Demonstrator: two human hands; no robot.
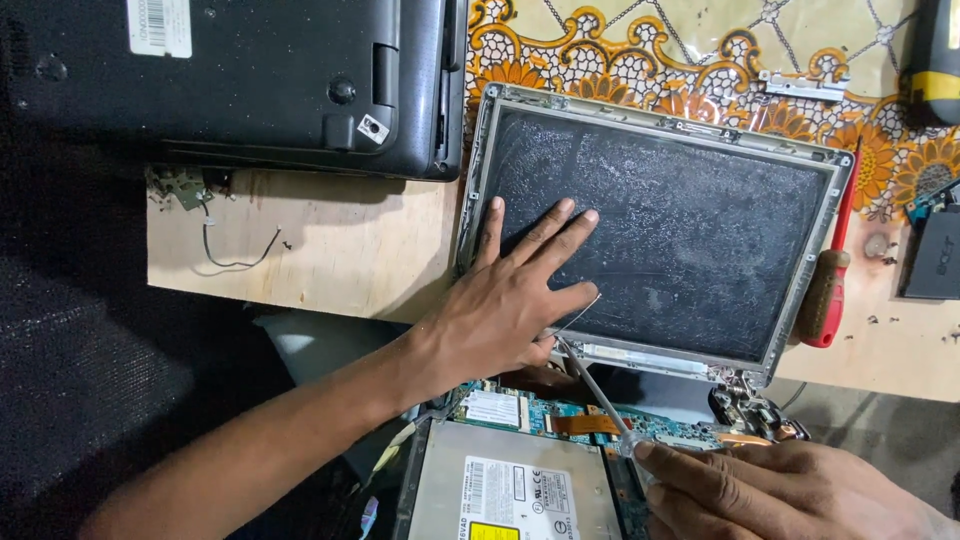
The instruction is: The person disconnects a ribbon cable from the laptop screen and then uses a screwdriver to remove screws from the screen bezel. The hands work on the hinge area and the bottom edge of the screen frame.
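The left hand (515,300) lies flat on the dusty, dark screen panel (680,230), its fingers (560,225) spread wide and pressing on the panel's lower left part — it grips nothing. The panel sits in a grey metal frame, tilted a little, resting on the wooden surface (330,250) and partly over a patterned orange-and-cream cloth (640,50). The right hand (790,490) is at the lower right edge of the view, its fingers closed around the clear handle of a screwdriver (590,385); the thin metal shaft runs up and to the left, its tip at the panel's lower edge, just beside the left thumb. Below the panel lies an opened laptop base (530,470) with a silver optical drive and a blue-green circuit board showing. A red-handled screwdriver (828,290) lies along the panel's right side, touching the frame. At the upper left a closed black laptop (250,80) rests bottom-up on the surface — a small metal bracket with a thin wire (215,245) lies just below it. A silver hinge piece (803,87) rests on the cloth above the panel
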